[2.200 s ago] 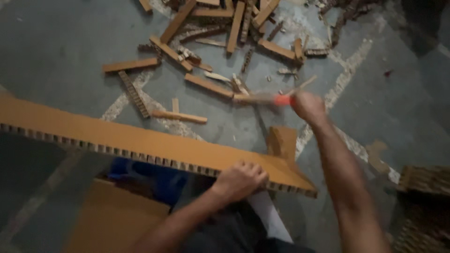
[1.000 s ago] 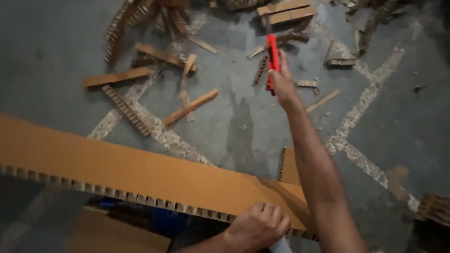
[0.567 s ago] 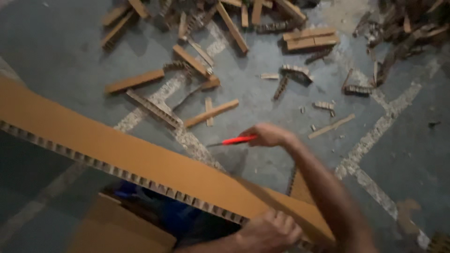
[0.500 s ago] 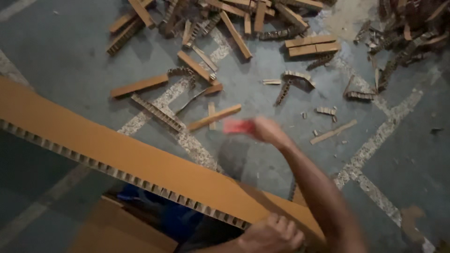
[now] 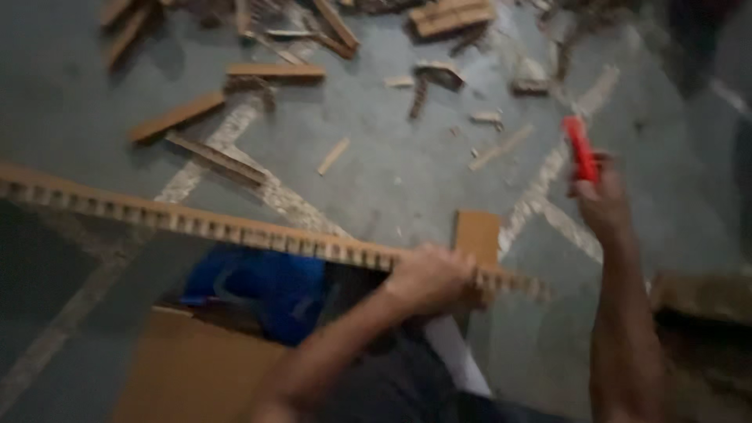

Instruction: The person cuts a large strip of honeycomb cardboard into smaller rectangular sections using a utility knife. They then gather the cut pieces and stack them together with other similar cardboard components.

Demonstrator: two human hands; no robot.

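Head view: right hand (image 5: 601, 202) has swung right, gripping the red cutter (image 5: 580, 147) upright; left hand (image 5: 431, 276) stays clamped on the honeycomb board (image 5: 235, 229).

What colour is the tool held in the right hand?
Red. The tool sticks up from the right hand, clearest in the head view, though blurred.

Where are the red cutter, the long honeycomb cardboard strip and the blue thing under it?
red cutter (image 5: 580, 149), head view, middle of its red body above the right hand.
long honeycomb cardboard strip (image 5: 235, 229), head view, its cell-patterned edge.
blue thing (image 5: 266, 283), head view, its middle, below the strip.
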